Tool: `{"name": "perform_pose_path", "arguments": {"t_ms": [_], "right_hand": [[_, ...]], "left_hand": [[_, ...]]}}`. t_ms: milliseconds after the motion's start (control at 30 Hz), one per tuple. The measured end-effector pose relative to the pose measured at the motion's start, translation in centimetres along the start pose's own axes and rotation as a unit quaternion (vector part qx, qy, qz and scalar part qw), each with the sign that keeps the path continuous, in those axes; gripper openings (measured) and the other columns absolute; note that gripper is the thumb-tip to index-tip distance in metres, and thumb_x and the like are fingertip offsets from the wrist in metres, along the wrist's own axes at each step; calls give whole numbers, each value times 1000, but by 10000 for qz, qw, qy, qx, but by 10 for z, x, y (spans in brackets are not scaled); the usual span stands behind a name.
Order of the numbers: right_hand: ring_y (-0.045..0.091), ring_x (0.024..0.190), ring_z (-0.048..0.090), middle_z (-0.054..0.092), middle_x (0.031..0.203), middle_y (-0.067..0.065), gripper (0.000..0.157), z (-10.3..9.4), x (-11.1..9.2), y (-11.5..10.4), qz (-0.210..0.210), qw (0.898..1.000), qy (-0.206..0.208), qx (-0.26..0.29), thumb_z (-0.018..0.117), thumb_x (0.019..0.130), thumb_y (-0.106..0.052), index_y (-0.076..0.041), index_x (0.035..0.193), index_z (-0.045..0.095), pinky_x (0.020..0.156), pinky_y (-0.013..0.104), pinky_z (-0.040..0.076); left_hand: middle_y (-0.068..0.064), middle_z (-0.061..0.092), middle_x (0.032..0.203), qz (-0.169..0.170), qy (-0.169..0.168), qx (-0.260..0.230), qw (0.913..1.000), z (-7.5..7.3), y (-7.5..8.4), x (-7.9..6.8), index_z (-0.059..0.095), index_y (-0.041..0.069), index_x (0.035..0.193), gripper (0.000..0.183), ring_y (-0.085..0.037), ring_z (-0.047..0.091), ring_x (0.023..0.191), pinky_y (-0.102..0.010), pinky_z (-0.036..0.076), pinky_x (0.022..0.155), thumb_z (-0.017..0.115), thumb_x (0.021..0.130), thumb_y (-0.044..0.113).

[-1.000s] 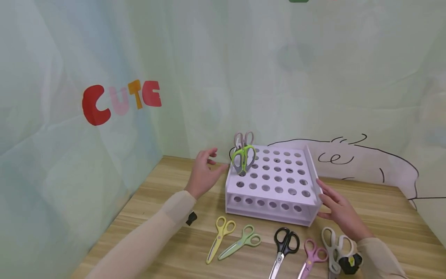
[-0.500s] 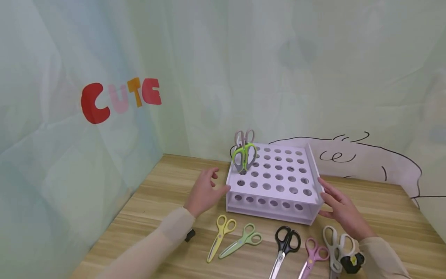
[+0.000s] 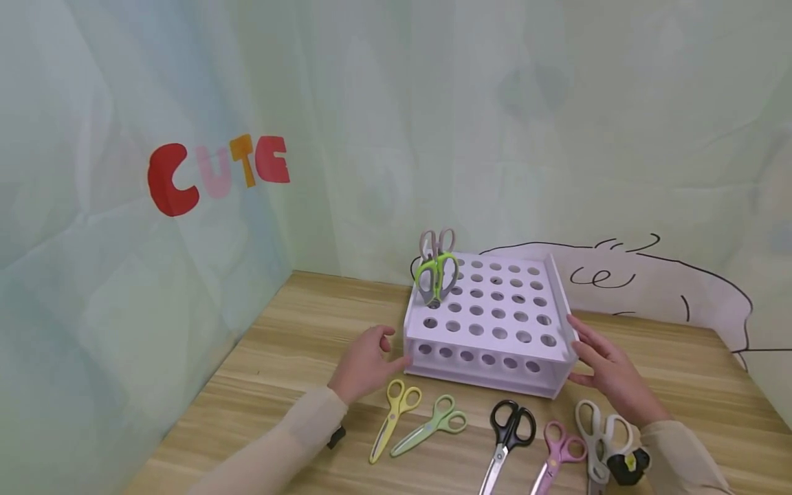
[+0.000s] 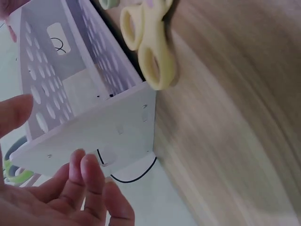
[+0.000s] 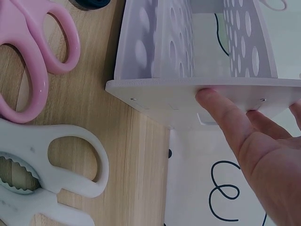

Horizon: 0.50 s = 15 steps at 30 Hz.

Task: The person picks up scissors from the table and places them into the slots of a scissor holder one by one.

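A pale lilac rack (image 3: pixel 476 330) with rows of round holes stands on the table. Two pairs of scissors hang upright at its left: green-and-grey scissors (image 3: pixel 436 276) and, behind them, dusty-pink-handled scissors (image 3: pixel 447 239). By the rack's front left corner is my left hand (image 3: pixel 366 364), thumb and fingers spread apart with nothing between them; in the left wrist view a gap shows between its fingers (image 4: pixel 91 174) and the side panel. My right hand (image 3: pixel 614 371) lies along the right side panel (image 5: pixel 174 101), its fingertips touching it.
In front of the rack lie yellow scissors (image 3: pixel 393 419), light green scissors (image 3: pixel 433 426), black-handled scissors (image 3: pixel 511 430), pink scissors (image 3: pixel 558 450) and white-handled scissors (image 3: pixel 595 440). A fabric backdrop (image 3: pixel 346 206) borders the table at the back and left.
My left hand has come down and towards the front along the rack's left side. The right hand keeps its place at the right panel. The rack and scissors stay put.
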State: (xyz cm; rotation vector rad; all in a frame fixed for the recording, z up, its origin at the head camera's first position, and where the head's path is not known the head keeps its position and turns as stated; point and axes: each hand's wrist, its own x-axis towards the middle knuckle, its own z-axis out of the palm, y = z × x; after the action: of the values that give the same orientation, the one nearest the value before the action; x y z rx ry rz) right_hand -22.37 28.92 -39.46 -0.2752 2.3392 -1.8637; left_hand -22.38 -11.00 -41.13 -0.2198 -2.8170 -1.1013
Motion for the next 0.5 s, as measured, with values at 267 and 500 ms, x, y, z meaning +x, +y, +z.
{"name": "perform_pose_path", "arguments": {"t_ms": [267, 500], "right_hand": [[-8, 105, 52, 9, 159, 30, 61, 1, -1, 3, 70, 10000, -5, -25, 42, 108, -32, -13, 159, 14, 88, 35, 56], [-8, 106, 51, 10, 160, 28, 61, 0, -1, -1, 2, 9999, 12, -100, 41, 108, -32, -13, 159, 14, 87, 33, 56]], "left_hand": [[-7, 62, 96, -11, -284, 316, 9991, 15, -13, -6, 61, -3, 125, 66, -18, 55, 81, -34, 51, 68, 82, 79, 39], [-10, 62, 97, -1, -428, 568, 9975, 21, -16, -11, 61, -5, 123, 73, -20, 56, 81, -37, 52, 68, 82, 76, 46]]}}
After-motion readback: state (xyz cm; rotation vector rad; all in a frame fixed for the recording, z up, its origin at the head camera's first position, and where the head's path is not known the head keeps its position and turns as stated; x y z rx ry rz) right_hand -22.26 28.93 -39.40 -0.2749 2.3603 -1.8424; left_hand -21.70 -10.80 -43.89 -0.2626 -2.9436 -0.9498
